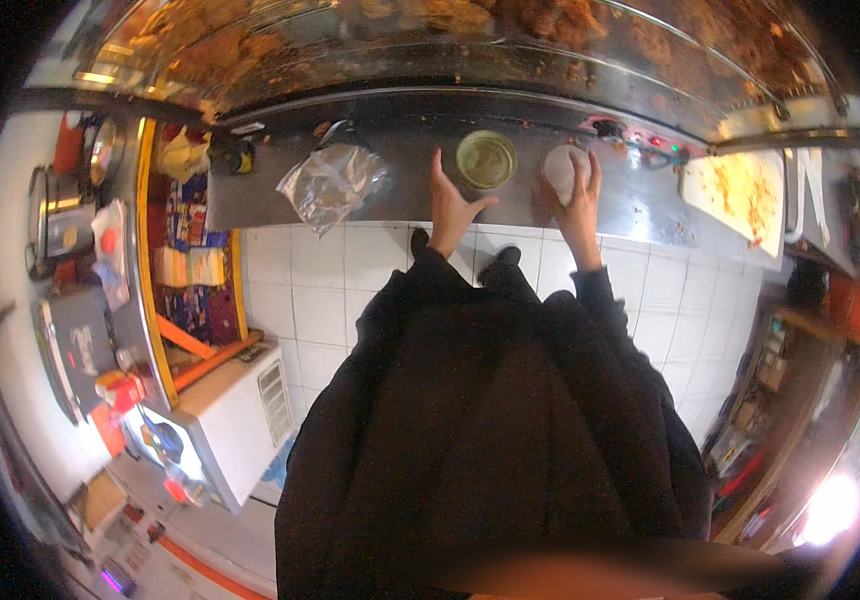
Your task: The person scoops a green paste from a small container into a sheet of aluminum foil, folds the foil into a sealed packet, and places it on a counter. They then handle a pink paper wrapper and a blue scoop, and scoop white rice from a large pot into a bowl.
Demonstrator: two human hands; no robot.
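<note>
A round tub [487, 160] with a pale green inside stands on the steel counter [410, 205]. My left hand [453, 207] is beside its left edge, fingers stretched up and thumb spread to the right under its near side. Whether the hand touches the tub I cannot tell. To the right, my right hand [578, 212] has its fingers curled over the near right side of a white round lid-like thing [560, 168]. What lies beneath that white thing is hidden. Left of the tub sits a crumpled clear plastic bag [335, 185].
A glass display case [430, 65] with browned food rises behind the counter. On the right lies a white cutting board [735, 195] with orange crumbs, near small lit controls [655, 142]. Shelves with packets [195, 225] and a white cabinet [240, 425] stand left.
</note>
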